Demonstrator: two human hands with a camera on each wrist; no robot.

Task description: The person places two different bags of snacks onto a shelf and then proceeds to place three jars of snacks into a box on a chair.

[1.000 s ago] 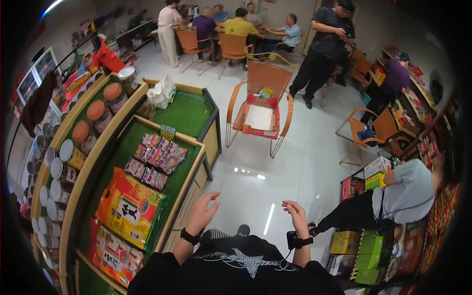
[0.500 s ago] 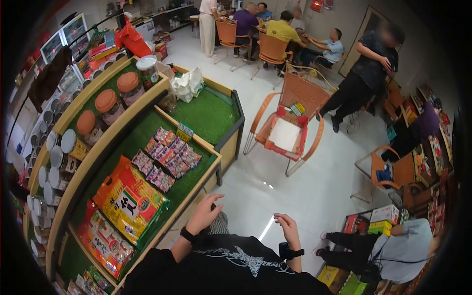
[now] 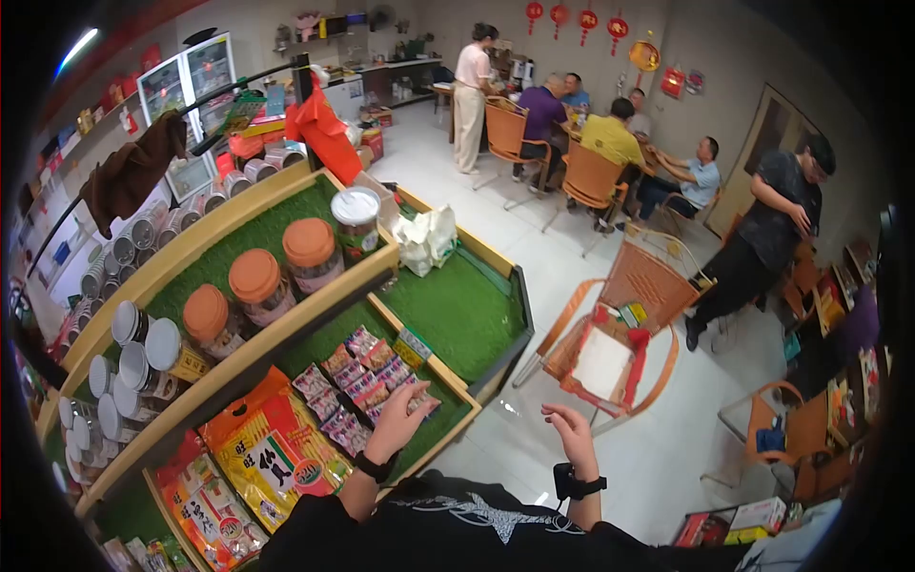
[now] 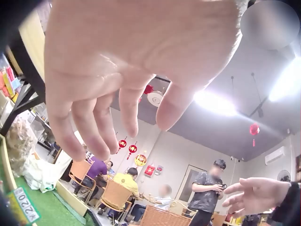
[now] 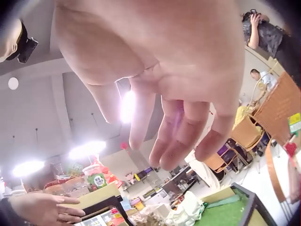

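Loosely spread hands (image 3: 393,429), empty; small packets (image 3: 343,433), large bags (image 3: 274,446) inside green-lined bin (image 3: 456,427).

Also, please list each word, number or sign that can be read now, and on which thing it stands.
"旺旺": large yellow-and-orange plastic snack bag
"仙贝": same bag
"520": same bag
"520": red-and-white plastic snack bag beside it
"¥220", decimal point unclear: small green-and-white price card
Too small or blurred: labels on white-lidded jars, red hanging lanterns, silver lettering on black shirt.
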